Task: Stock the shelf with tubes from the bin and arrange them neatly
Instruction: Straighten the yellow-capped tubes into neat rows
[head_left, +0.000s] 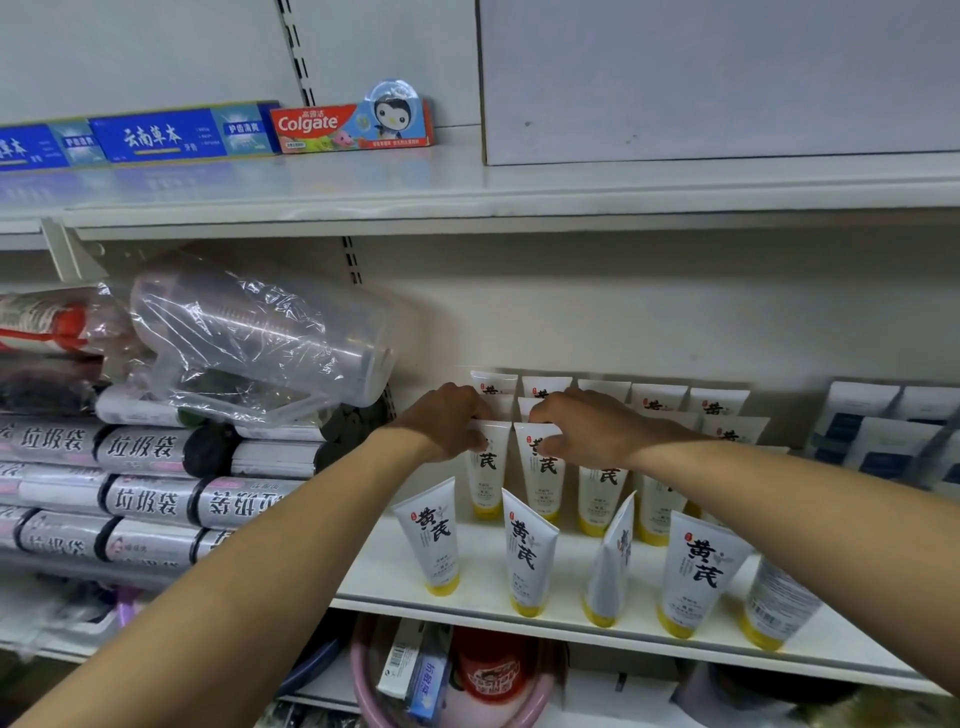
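Tubes (524, 551), left hand (447, 423) pinching one, right hand (582, 428) fingers (550, 408) pinching another, tops hidden

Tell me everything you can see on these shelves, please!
tubes: over a dozen, white with yellow caps, rows on the middle shelf
blue toothpaste boxes: two, blue, top shelf left
Colgate box: one, red, beside them
bag rolls: many, grey and black, stacked left of tubes
plastic bag: one, clear, atop the rolls
small boxes: several, white and dark blue, right
basin: one, pink, below
left hand: pinching a second-row tube
right hand: pinching the next tube
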